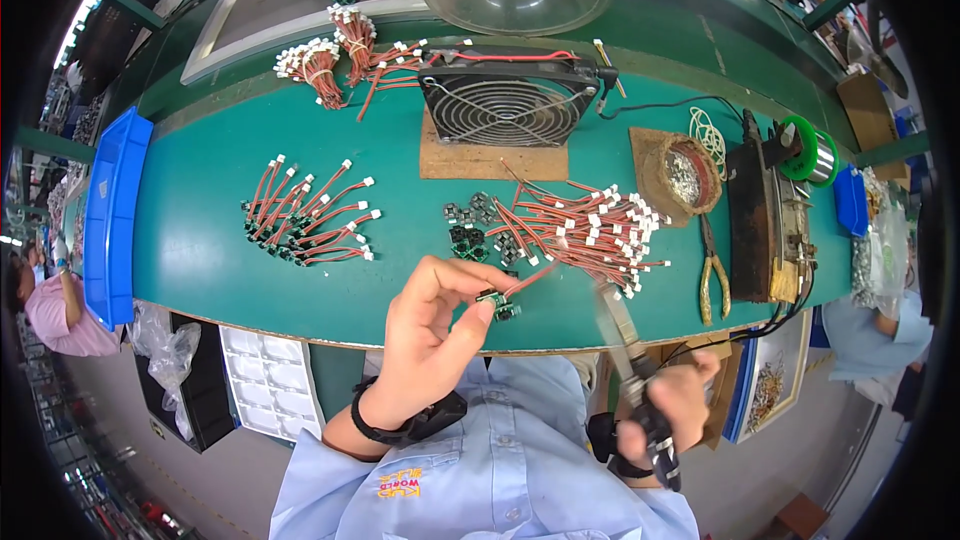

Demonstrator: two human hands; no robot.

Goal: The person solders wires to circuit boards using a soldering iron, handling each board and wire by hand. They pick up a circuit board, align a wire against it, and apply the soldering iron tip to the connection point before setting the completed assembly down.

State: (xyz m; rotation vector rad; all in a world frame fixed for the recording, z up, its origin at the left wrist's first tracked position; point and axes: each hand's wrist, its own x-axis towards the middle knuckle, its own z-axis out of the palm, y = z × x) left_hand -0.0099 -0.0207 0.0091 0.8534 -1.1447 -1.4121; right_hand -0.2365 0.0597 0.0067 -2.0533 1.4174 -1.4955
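Between the thumb and fingers of my left hand (435, 325) is a small green circuit board (497, 304), held just above the table's near edge. A reddish wire lead runs from the board up to the right, toward a pile of wire leads with white connectors (610, 230). My right hand (680, 405), lower right, is closed round a long tool (625, 335) with a grey metal front and a black handle. Motion smears it, so its exact kind is unclear. Its tip points up toward the wire pile. Small black components (468, 240) lie just beyond my left hand.
Boards with wires attached (300, 215) lie at left, near a blue tray (115, 215). A fan (510, 105) stands at the back. On the right are pliers (714, 280), a round container (685, 175), a solder spool (812, 152) and a dark boxy device (755, 220).
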